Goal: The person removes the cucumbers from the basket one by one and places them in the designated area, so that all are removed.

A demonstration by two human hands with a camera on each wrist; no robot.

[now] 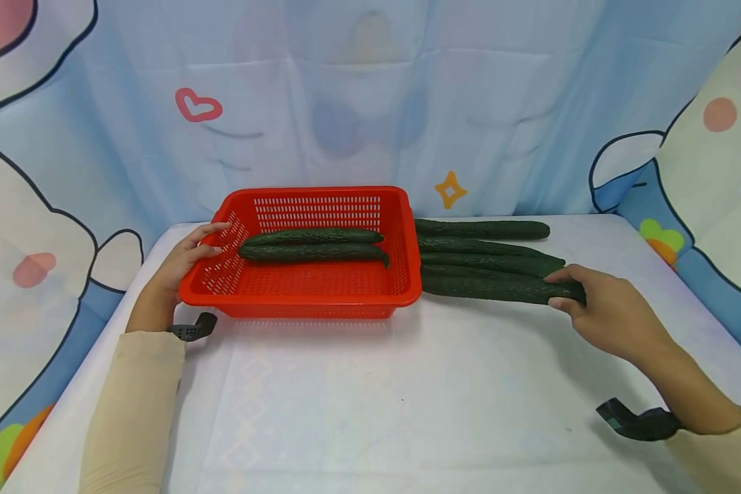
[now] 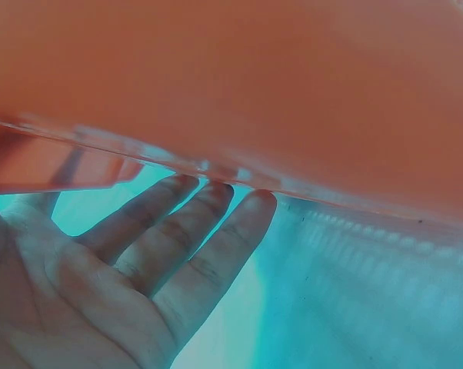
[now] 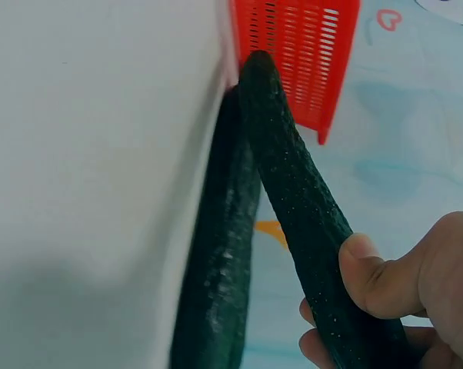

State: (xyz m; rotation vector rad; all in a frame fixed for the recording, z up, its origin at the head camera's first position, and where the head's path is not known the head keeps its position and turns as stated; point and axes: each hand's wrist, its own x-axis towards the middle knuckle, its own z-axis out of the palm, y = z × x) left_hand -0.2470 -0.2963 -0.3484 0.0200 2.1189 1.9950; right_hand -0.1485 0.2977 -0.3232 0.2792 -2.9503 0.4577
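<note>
A red plastic basket [image 1: 309, 300] with slotted walls sits on the table, two dark green cucumbers [image 1: 311, 252] lying side by side in it. My left hand [image 1: 175, 267] grips the basket's left rim; in the left wrist view, three of its fingers [image 2: 216, 254] touch the basket's outside from below. To the right of the basket several more cucumbers [image 1: 488, 245] lie in a row. The right hand [image 1: 611, 309] pinches the right end of the nearest cucumber [image 3: 293, 192] between thumb and fingers. That cucumber's far end points at the basket's right wall and overlaps another cucumber [image 3: 216, 254].
A white cloth covers the table [image 1: 370, 398]. Behind it hangs a light blue curtain [image 1: 358, 103] with cartoon prints, which also runs along both sides. A black wrist device [image 1: 639, 420] sits on the right forearm, another [image 1: 194, 327] on the left.
</note>
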